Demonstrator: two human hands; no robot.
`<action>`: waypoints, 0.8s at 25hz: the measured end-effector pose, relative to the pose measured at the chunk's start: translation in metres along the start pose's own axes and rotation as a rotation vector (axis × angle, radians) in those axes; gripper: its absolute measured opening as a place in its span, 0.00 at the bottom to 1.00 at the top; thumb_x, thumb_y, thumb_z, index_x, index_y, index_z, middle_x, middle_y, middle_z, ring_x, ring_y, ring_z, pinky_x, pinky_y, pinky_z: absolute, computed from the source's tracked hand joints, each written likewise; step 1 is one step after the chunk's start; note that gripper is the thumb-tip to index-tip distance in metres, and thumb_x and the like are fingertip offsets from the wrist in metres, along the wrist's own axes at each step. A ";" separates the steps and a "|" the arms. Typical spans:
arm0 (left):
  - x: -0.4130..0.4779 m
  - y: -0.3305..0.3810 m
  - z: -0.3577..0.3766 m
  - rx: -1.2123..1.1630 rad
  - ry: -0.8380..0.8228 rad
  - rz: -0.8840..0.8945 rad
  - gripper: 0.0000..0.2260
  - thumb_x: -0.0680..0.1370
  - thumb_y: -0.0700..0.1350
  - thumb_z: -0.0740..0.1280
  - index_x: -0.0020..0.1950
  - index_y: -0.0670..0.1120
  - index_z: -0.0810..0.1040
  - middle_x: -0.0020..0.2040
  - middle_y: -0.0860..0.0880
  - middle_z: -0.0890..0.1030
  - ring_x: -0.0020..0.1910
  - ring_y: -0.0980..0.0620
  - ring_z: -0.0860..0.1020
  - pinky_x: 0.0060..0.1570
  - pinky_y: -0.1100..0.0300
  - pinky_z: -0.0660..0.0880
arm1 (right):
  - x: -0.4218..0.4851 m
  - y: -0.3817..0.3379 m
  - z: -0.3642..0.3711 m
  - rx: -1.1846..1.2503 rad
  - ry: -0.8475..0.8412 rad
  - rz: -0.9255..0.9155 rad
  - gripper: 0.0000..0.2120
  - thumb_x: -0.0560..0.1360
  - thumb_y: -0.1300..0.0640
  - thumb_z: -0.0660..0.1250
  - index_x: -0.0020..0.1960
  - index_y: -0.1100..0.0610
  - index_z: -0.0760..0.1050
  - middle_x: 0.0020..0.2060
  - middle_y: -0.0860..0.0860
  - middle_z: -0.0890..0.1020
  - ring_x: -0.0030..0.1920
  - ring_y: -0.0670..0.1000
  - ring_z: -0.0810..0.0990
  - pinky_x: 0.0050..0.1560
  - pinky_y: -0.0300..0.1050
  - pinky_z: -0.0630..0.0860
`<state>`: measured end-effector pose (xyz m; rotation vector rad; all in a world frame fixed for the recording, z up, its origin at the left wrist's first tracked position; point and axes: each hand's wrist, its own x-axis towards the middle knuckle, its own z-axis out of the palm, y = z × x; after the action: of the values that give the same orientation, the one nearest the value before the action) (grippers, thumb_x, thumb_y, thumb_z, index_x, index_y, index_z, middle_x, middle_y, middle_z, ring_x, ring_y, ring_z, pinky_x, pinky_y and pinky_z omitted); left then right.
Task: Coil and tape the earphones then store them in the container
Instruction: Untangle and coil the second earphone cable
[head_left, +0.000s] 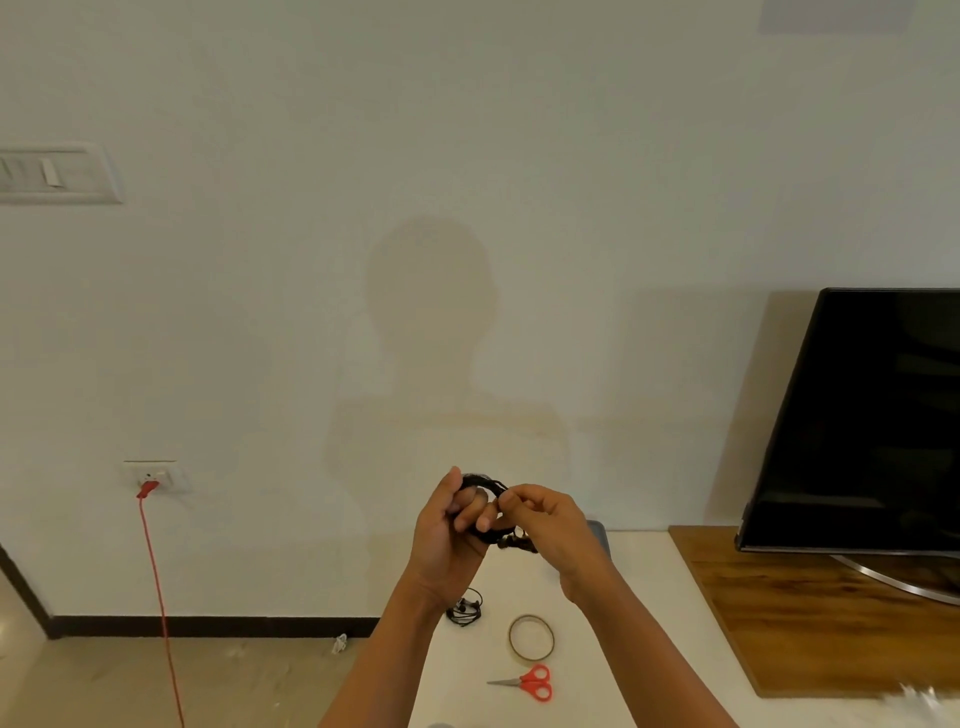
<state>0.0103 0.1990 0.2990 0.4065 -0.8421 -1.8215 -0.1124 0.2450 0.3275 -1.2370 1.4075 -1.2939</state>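
Head view: both hands hold the coiled black earphones (485, 482) in the air over the desk's (634, 649) far edge. The left hand (449, 527) curls its fingers through the coil, and the right hand (550, 525) pinches its side. A grey container (601, 535) sits there too, mostly hidden behind the right hand. A second earphone bundle (466, 609), a tape roll (511, 636) and scissors (530, 682) lie near the left edge.

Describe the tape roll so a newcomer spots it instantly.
Find the black TV at right; left of its wooden board is a white table. The tape lies flat there, right of the loose earphones, just beyond the red scissors. It is the only thin tan ring.
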 end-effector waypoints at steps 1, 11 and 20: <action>-0.001 -0.001 -0.001 0.001 0.004 -0.001 0.20 0.75 0.53 0.61 0.25 0.49 0.65 0.22 0.51 0.63 0.24 0.53 0.71 0.47 0.52 0.76 | 0.001 0.000 -0.001 -0.056 -0.013 -0.024 0.10 0.78 0.55 0.65 0.40 0.49 0.81 0.37 0.46 0.85 0.41 0.43 0.83 0.39 0.36 0.75; -0.010 -0.020 -0.012 0.098 0.018 0.058 0.15 0.76 0.53 0.60 0.34 0.45 0.73 0.34 0.47 0.72 0.41 0.49 0.75 0.57 0.54 0.70 | 0.017 0.004 -0.001 -0.167 0.070 -0.309 0.11 0.81 0.56 0.58 0.41 0.48 0.73 0.30 0.45 0.77 0.34 0.45 0.77 0.39 0.39 0.75; -0.004 0.011 -0.012 0.657 -0.051 -0.109 0.28 0.77 0.65 0.51 0.60 0.47 0.79 0.56 0.46 0.83 0.59 0.51 0.79 0.62 0.58 0.71 | 0.024 0.027 -0.008 -0.672 -0.053 -0.500 0.10 0.81 0.61 0.55 0.53 0.51 0.74 0.38 0.44 0.81 0.38 0.42 0.78 0.40 0.41 0.76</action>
<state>0.0266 0.1965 0.2983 0.8339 -1.4784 -1.6202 -0.1271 0.2216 0.3023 -2.1636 1.6168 -1.1073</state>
